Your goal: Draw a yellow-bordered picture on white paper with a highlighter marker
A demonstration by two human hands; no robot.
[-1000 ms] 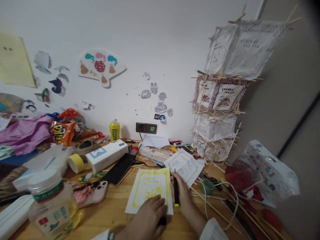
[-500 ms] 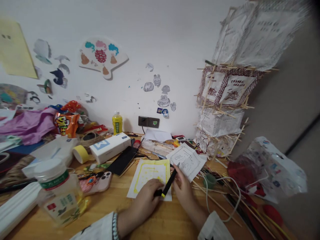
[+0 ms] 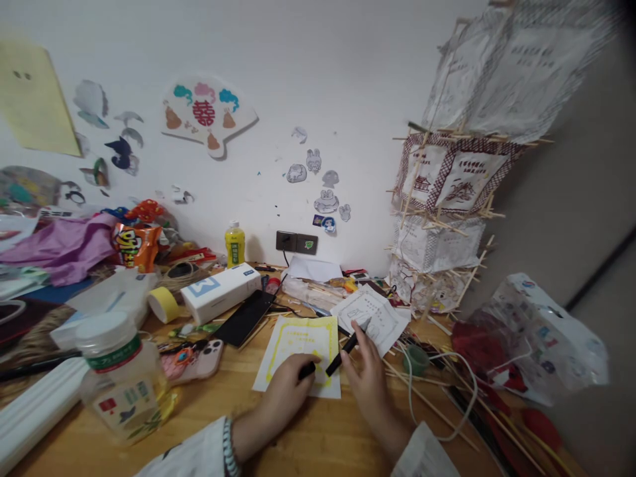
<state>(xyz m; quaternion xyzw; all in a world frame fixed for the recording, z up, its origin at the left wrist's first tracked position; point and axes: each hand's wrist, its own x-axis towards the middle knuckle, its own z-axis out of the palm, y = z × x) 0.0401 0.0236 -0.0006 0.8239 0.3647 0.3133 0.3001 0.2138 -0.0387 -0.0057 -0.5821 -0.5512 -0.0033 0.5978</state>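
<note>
My left hand (image 3: 288, 391) rests over the lower left of a white sheet with a yellow drawn border (image 3: 278, 338). Its fingers are closed around a short black pen cap (image 3: 307, 370). My right hand (image 3: 366, 371) holds a slim black marker (image 3: 342, 354) between thumb and fingers, slanting over the sheet's right side. The marker's upper end looks grey; its lower end looks dark and is apart from the cap. Partly behind the right fingers lies a second sheet with a grey line drawing (image 3: 385, 318).
A plastic jar of yellowish liquid (image 3: 122, 391) stands at left. Around the sheets lie a black phone (image 3: 247, 318), a white box (image 3: 221, 289), yellow tape (image 3: 163, 305) and a pink-cased phone (image 3: 201, 361). A tiered paper lantern (image 3: 457, 172), sticks and a white cable (image 3: 472, 391) are at right.
My right hand has shifted slightly up and right, turning the marker and taking its lower end away from the cap. The marker's yellow end no longer shows. My left hand stays nearly in place.
</note>
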